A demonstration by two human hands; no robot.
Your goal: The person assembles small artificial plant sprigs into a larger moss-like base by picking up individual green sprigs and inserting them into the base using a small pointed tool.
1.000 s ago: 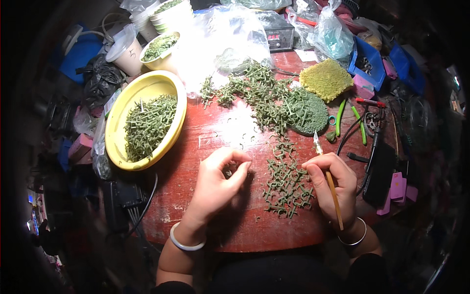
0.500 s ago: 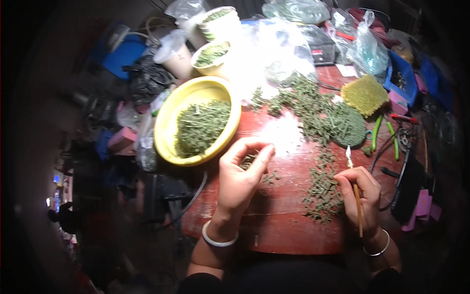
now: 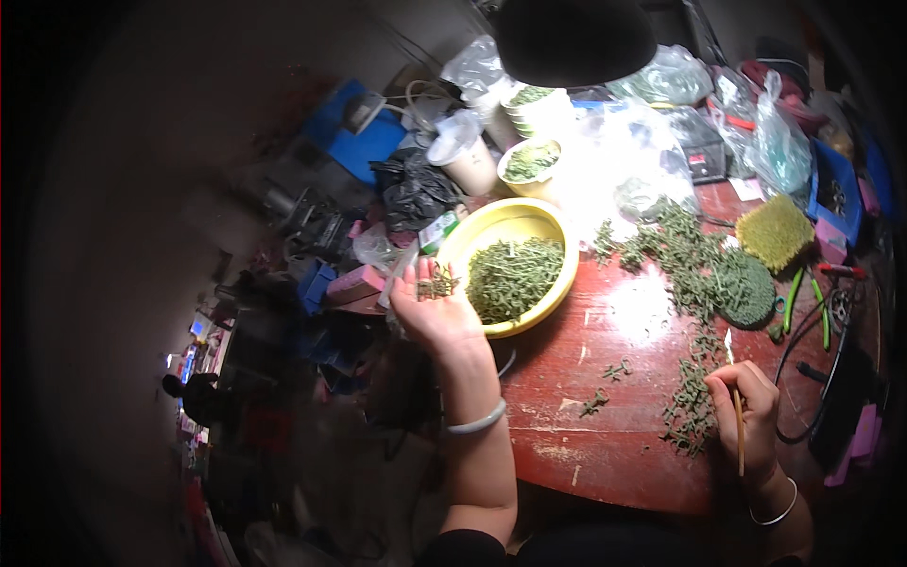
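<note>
The person shows two hands (image 3: 439, 319), two bracelets (image 3: 479, 420) and one slim tool (image 3: 740, 435); one red table (image 3: 638, 468) bears one yellow basin (image 3: 510, 223), two mats (image 3: 775, 232), two green handles (image 3: 794, 299) and green pieces (image 3: 690, 411) beyond counting.

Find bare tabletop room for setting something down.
The red tabletop is mostly bare between its near edge and two clusters of green pieces, and between the yellow basin and the green heap, partly lost in glare. It is crowded at the right around the green tool handles and at the far side with plastic bags.
</note>
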